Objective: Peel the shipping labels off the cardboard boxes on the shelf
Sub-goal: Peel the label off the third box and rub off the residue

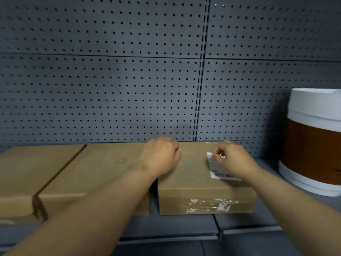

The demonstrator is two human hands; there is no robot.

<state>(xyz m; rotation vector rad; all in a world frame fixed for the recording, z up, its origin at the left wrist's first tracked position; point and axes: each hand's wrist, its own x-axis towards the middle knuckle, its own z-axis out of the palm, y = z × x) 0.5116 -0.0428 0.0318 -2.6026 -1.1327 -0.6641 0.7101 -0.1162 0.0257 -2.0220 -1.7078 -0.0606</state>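
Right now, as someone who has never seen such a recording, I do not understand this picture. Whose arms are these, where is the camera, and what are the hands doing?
No machine here: a person wears a camera on the head, so you look forward and down along their own two bare arms. On a dark shelf, before a pegboard wall, lie brown cardboard boxes. The left hand rests with curled fingers on the right-hand box, seemingly steadying it. The right hand pinches the top of a white shipping label on the same box. At far right stands a white and brown container.
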